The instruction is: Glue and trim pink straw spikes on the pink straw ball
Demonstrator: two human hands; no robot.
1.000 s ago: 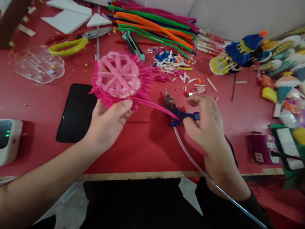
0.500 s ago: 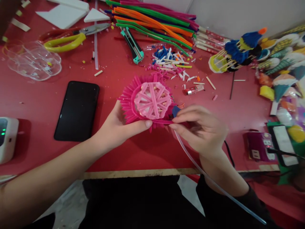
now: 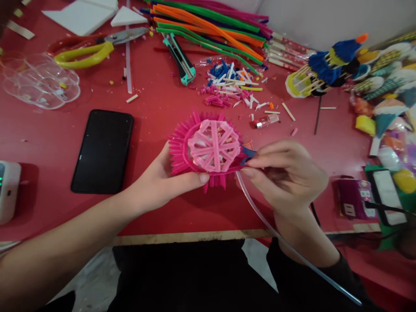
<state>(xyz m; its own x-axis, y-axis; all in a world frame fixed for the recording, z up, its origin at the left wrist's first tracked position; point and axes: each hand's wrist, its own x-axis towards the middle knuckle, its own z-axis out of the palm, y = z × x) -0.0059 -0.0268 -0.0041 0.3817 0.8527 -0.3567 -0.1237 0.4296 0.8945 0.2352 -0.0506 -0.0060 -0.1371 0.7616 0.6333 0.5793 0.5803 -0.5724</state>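
My left hand (image 3: 165, 173) is closed around a round magenta craft piece (image 3: 180, 149) with a spiky fringe, its thumb pressed on the near rim. A pale pink disc of crossed pipe cleaners (image 3: 214, 145) lies in the middle of the piece. At its right side, my right hand (image 3: 286, 173) pinches the end of a magenta pipe cleaner (image 3: 232, 170) that follows the rim. A dark blue part (image 3: 248, 152) shows by the right fingertips; its kind is partly hidden. A long clear stick (image 3: 260, 212) runs from below the piece, under my right hand, towards the lower right.
Behind are pipe cleaners (image 3: 211, 21), a cutter knife (image 3: 180, 60), clippings (image 3: 227, 82) and a lighter (image 3: 266, 121). To the left lie a phone (image 3: 102, 151), scissors (image 3: 84, 56) and a clear tray (image 3: 42, 82). A purple power socket (image 3: 354, 197) sits right.
The magenta piece has shifted slightly right and towards me with my left hand. My right hand has moved a little right, and more of the blue part shows.
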